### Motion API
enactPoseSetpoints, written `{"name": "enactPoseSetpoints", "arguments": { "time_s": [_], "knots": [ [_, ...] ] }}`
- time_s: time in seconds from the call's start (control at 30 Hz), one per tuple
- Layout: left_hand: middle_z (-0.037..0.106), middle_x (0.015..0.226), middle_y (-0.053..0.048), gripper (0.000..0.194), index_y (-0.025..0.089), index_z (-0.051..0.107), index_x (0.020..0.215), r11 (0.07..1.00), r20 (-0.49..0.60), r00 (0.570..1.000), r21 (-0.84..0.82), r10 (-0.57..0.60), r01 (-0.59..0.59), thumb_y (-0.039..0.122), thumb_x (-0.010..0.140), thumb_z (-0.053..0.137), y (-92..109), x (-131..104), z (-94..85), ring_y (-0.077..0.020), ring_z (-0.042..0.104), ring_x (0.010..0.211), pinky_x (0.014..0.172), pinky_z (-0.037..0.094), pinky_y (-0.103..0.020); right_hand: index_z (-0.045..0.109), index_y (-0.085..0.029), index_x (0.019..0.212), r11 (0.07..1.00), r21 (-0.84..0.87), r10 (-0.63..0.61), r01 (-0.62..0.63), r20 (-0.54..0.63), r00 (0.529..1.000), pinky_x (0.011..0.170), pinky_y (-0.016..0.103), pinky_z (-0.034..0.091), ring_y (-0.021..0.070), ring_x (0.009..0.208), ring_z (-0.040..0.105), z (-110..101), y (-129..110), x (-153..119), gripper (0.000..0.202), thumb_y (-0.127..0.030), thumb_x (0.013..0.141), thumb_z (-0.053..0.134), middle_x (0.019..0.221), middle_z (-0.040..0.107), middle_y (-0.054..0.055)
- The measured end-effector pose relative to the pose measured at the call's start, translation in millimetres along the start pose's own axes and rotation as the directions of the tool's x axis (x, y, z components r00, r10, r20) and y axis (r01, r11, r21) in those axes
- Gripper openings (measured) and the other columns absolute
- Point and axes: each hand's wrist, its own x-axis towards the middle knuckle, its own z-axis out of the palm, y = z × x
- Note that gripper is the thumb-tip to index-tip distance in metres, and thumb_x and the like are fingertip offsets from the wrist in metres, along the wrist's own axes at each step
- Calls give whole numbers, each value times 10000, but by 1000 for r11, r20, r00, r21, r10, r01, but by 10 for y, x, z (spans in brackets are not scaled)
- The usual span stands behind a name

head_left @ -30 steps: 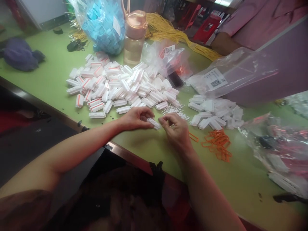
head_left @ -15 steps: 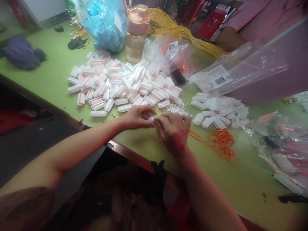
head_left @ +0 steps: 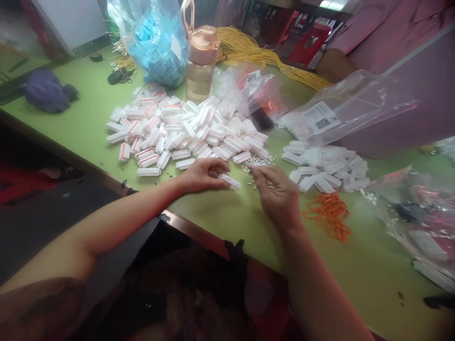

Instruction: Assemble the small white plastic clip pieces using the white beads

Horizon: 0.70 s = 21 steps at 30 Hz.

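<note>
lying near the hands (head_left: 204,176): white pieces (head_left: 188,128), orange frames (head_left: 329,203)

Three white labels are showing on clear plastic bags across a green table, their wording too small and blurred to read.

On the right, a large clear bag (head_left: 377,97) is bearing the biggest label (head_left: 314,113), which is carrying a square black-and-white QR code (head_left: 323,123) with faint rows of print above it, the characters blurring beyond reading; near the table's far side, a crumpled clear bag (head_left: 225,87) with orange contents is displaying a smaller label (head_left: 256,74) with another QR code (head_left: 251,77); farther left, a tall clear bag (head_left: 122,21) of blue pieces is wearing a tilted label (head_left: 176,47) whose markings are staying illegible.
</note>
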Motion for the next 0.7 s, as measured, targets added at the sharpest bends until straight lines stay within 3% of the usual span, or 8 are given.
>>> {"name": "enactPoseSetpoints", "arguments": {
  "time_s": [0.1, 0.23, 0.4, 0.53, 0.63, 0.7],
  "knots": [
    [690, 818, -40, 404, 107, 649, 946, 993, 16, 1000, 118, 15, -17, 302, 636, 818, 10, -3, -14, -85, 613, 705, 648, 484, -210, 734, -226, 868, 974, -116, 206, -193, 108, 973, 693, 325, 454, 196, 761, 632, -203, 115, 57, 244, -387, 876, 552, 837, 728, 41],
    [684, 819, -32, 394, 110, 654, 954, 986, 43, 999, 164, 6, -13, 335, 664, 798, 12, -4, -24, -69, 582, 676, 628, 464, -197, 724, -232, 811, 915, -327, 330, -236, 272, 904, 670, 324, 416, 208, 772, 628, -279, 188, 20, 209, -338, 839, 547, 874, 740, 42],
    [668, 779, -19, 413, 107, 656, 947, 981, 35, 999, 194, 0, -6, 351, 649, 803, 34, -6, -17, -74, 570, 668, 622, 453, -197, 714, -220, 842, 885, -446, 267, -130, 260, 928, 725, 357, 355, 243, 885, 614, -103, 199, -42, 197, -327, 852, 549, 930, 733, 67],
    [676, 792, -22, 406, 105, 651, 932, 984, 32, 1000, 178, 1, -7, 338, 639, 807, 42, -5, -12, -73, 575, 668, 633, 457, -199, 689, -212, 777, 853, -515, 219, -80, 215, 952, 704, 364, 296, 237, 834, 589, -2, 219, -69, 189, -302, 865, 548, 849, 707, 67],
    [684, 814, -30, 400, 107, 650, 926, 987, 34, 999, 163, -10, 5, 331, 635, 808, 49, -2, -8, -77, 586, 677, 633, 463, -201, 666, -210, 749, 890, -441, 215, -118, 176, 960, 702, 361, 300, 221, 799, 579, 22, 238, -101, 177, -294, 862, 559, 816, 689, 52],
    [687, 811, -28, 395, 110, 653, 917, 987, 29, 999, 158, -14, 10, 323, 626, 813, 60, -1, -4, -81, 595, 681, 639, 470, -204, 655, -209, 752, 941, -300, 206, -154, 149, 967, 688, 349, 333, 197, 751, 570, 28, 225, -116, 169, -312, 857, 571, 803, 678, 43]
  ]
}}
